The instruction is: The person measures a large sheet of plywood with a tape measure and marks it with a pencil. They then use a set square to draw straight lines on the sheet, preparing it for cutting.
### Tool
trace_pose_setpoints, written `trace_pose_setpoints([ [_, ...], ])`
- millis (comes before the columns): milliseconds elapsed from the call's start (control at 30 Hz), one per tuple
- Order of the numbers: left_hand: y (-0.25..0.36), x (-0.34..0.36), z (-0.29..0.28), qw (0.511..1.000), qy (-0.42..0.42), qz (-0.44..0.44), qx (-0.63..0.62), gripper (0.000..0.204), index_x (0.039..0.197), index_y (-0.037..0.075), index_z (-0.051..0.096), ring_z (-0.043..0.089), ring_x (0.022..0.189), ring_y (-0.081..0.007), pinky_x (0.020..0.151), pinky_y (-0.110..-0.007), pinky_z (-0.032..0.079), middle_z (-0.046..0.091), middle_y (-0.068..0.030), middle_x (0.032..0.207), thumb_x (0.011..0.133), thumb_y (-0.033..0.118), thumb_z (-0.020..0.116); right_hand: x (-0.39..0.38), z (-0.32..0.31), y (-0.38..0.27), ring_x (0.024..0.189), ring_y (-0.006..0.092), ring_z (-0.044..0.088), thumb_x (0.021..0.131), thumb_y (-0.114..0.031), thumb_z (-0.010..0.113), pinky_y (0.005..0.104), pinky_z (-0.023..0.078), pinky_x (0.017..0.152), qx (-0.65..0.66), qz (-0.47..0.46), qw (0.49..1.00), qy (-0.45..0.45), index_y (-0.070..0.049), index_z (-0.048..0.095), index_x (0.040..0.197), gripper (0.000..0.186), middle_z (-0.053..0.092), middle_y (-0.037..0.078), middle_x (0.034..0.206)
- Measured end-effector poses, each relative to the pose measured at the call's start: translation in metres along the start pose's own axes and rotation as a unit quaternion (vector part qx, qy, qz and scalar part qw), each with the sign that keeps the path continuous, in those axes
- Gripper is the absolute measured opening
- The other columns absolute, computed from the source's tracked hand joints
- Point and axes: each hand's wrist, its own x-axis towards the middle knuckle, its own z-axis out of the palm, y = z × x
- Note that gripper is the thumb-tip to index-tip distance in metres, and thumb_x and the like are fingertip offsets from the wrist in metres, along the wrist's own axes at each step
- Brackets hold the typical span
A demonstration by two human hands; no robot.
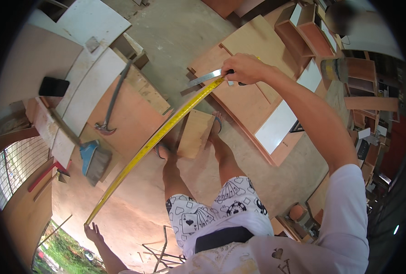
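Note:
My right hand (245, 68), at upper middle, is closed round the case of a tape measure, partly hidden by my fingers, along with a metal straightedge (205, 78) with a dark end. The extended yellow tape (159, 137) runs diagonally across my view down to my left hand (94, 234) at lower left, whose fingers pinch its end. Below the tape, between my feet, lies a small wooden board (194, 134). My legs, in patterned shorts, are beneath.
A hammer (106, 127), black phone (54, 86) and blue-handled brush (92, 162) rest among boards (77, 68) on the left. Plywood panels (246, 50) and wooden boxes (313, 36) fill the right. A barred window (11, 169) is at far left, metal rods (164, 249) below.

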Motion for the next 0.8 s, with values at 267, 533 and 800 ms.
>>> trace_pose_setpoints([
  [267,-0.024,0.011,-0.048,0.968,-0.033,-0.015,-0.248,0.031,0.136,0.001,0.06,0.064,0.127,-0.0287,0.1,-0.042,0.057,0.063,-0.0129,0.134,0.108,0.014,0.055,-0.072,-0.068,-0.047,0.092,0.0354,0.072,0.091,-0.027,0.07,0.0493,0.055,0.078,-0.087,-0.086,0.992,0.032,-0.014,0.078,0.093,0.016,0.075,0.011,0.095],
  [533,-0.188,-0.148,-0.21,0.814,0.048,0.043,-0.578,0.021,0.128,0.003,0.06,0.066,0.107,-0.0248,0.099,-0.041,0.058,0.066,-0.009,0.112,0.108,0.009,0.06,-0.191,-0.116,-0.139,0.085,0.0349,0.068,0.079,-0.019,0.078,0.047,0.053,0.077,-0.075,-0.186,0.976,0.08,-0.01,0.077,0.083,0.01,0.071,0.012,0.083],
  [800,-0.323,-0.502,-0.287,0.751,0.206,0.005,-0.627,0.018,0.125,0.006,0.063,0.069,0.11,-0.024,0.103,-0.04,0.055,0.071,-0.0057,0.113,0.106,0.009,0.062,-0.249,-0.172,-0.158,0.091,0.0334,0.072,0.093,-0.006,0.069,0.0426,0.057,0.083,-0.159,-0.333,0.928,-0.052,0.0,0.076,0.109,0.018,0.076,0.017,0.106],
])
